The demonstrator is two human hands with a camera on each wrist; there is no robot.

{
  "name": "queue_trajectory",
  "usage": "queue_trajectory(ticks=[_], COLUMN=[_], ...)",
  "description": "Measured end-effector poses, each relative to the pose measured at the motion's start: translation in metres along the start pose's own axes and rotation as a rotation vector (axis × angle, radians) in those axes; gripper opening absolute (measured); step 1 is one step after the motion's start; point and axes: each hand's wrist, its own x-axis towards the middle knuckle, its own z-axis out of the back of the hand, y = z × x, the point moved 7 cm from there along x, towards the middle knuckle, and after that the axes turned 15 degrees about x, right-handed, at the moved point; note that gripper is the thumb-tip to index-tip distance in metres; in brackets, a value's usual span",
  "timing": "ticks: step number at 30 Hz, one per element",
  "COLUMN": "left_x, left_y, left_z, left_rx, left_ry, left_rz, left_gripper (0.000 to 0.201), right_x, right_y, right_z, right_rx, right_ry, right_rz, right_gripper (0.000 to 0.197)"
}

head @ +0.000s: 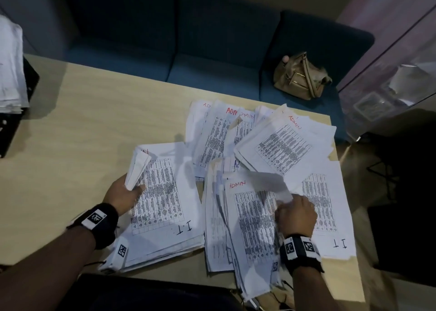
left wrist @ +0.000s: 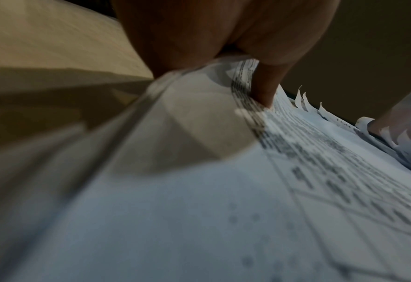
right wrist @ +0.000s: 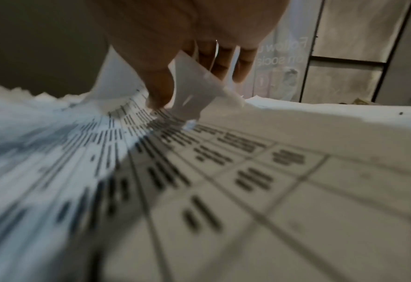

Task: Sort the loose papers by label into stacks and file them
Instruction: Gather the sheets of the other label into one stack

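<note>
Printed table sheets cover the right half of a light wooden table [head: 94,126]. A left stack [head: 165,207] shows "I.T." in black on top. My left hand [head: 125,193] grips the curled left edge of that stack's upper sheets [left wrist: 199,118], thumb on top. A middle pile [head: 250,218] has a sheet marked "ADMIN" in red. My right hand [head: 295,211] pinches a lifted, curling sheet [head: 271,183] over it; that sheet [right wrist: 194,89] bends between the fingers. Further "ADMIN" sheets [head: 278,141] fan out behind, and an "I.T." sheet [head: 330,216] lies at the right.
A dark blue sofa [head: 188,51] runs behind the table, with a tan handbag [head: 302,77] on its seat. More papers [head: 11,63] rest on a black object at the far left. A glass partition [head: 389,63] stands at the right.
</note>
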Motion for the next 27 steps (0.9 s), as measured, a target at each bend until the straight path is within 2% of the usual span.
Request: queue_trajectory(ticks=[1,3,7,10,14,18,21,24,27], left_x=[0.000,0.000,-0.002,-0.006,-0.019,-0.027,-0.030,-0.031,-0.021], left_y=[0.001,0.003,0.012,-0.001,-0.048,-0.084,-0.093,-0.092,-0.077], left_z=[0.000,0.002,0.011,0.029,0.045,0.017,-0.009,-0.020,-0.002], left_rx=[-0.007,-0.041,-0.211,-0.334,-0.321,-0.174,-0.210,-0.206,-0.177], left_ry=[0.002,0.001,-0.005,-0.007,-0.079,0.009,0.061,0.093,0.006], left_rz=[0.003,0.019,0.080,0.047,-0.100,-0.210,-0.187,-0.150,-0.127], left_gripper=[0.049,0.052,0.055,0.059,0.032,0.042,0.054,0.052,0.035], right_x=[0.001,0.005,0.019,0.035,0.042,0.029,0.014,0.010,0.019], right_y=[0.001,0.008,0.042,0.050,0.085,0.116,0.121,0.116,0.109], right_z=[0.008,0.023,0.080,0.097,0.072,-0.001,-0.040,-0.035,0.007], right_rx=[0.134,0.412,0.642,0.769,0.730,0.743,0.724,0.779,0.862], right_ry=[-0.011,0.004,-0.143,-0.234,-0.191,-0.014,0.090,0.020,-0.109], right_rz=[-0.043,-0.131,0.012,0.035,0.043,-0.034,-0.068,-0.078,-0.035], right_gripper=[0.013,0.005,0.018,0.022,0.030,0.035,0.022,0.011,0.021])
